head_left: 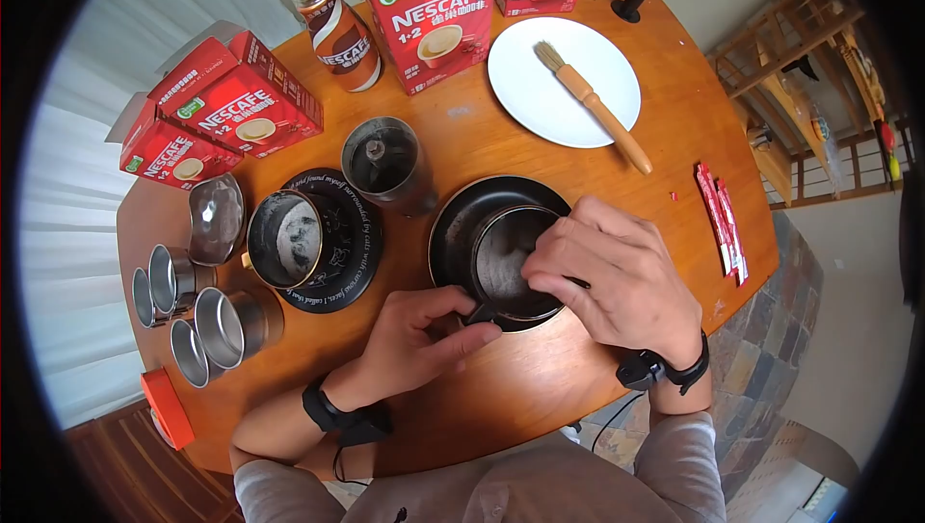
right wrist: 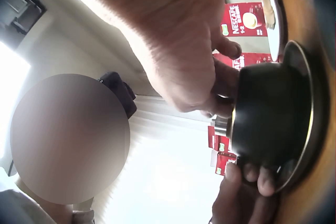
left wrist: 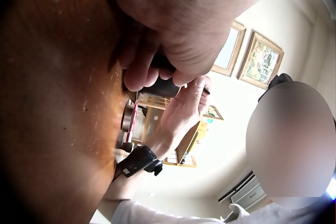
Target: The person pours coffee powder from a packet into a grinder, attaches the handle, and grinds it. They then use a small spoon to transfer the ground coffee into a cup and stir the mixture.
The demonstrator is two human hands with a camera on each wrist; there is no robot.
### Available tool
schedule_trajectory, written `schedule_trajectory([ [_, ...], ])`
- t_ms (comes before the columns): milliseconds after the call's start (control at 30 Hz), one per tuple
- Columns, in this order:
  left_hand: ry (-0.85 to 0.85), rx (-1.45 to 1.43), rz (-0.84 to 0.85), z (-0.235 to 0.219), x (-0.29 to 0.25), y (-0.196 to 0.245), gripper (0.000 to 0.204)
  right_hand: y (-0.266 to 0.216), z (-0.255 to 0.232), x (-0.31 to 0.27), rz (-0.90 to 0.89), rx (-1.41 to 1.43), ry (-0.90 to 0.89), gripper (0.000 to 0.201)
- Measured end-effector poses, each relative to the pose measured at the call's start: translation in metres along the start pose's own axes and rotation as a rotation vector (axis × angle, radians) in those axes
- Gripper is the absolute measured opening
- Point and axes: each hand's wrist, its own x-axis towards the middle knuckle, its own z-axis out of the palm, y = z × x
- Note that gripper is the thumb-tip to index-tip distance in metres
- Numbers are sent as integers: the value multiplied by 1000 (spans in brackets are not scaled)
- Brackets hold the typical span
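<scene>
A black cup [head_left: 503,268] holding pale powder stands on a black saucer [head_left: 450,224]. My left hand [head_left: 414,338] pinches the cup's handle between thumb and fingers. Above the cup's right rim, my right hand [head_left: 626,277] has its fingers curled round a thin dark utensil; only its dark end [head_left: 578,282] shows, and the rest is hidden by the hand. In the right wrist view, the cup [right wrist: 270,113] is upright on its saucer, with the right hand [right wrist: 184,50] over the rim and fingers of the left hand [right wrist: 244,192] at the handle.
Left of the saucer are a second cup [head_left: 297,239] on a patterned saucer [head_left: 352,268], a dark metal canister [head_left: 385,162], a glass bowl [head_left: 217,220] and several metal cups [head_left: 236,328]. Behind stand red boxes [head_left: 434,17], a jar [head_left: 339,37] and a plate [head_left: 515,90] with a brush [head_left: 588,99]; red sachets [head_left: 721,220] lie right.
</scene>
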Motion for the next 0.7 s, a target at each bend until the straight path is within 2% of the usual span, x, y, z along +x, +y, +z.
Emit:
schedule_trajectory([
  [100, 8, -8, 8, 1, 0, -1, 18, 1, -3, -1, -44, 87, -13, 18],
  [200, 6, -9, 1, 1, 0, 1, 18, -1, 0, 2, 12, -15, 24, 17],
  [300, 3, -10, -2, 1, 0, 2, 18, 2, -7, -2, -32, 145, -104, 17],
  [400, 0, -14, 15, 1, 1, 1, 18, -3, -5, 3, 41, 11, 2, 14],
  [500, -10, -8, 16, 1, 1, 0, 18, 1, -11, -1, 48, 86, -75, 12],
  [600, -11, 6, 6, 0, 1, 3, 19, -1, -10, 1, 35, 86, -8, 10],
  [700, -12, 4, 15, 1, 2, 5, 20, 1, -6, 1, 23, 39, -30, 9],
])
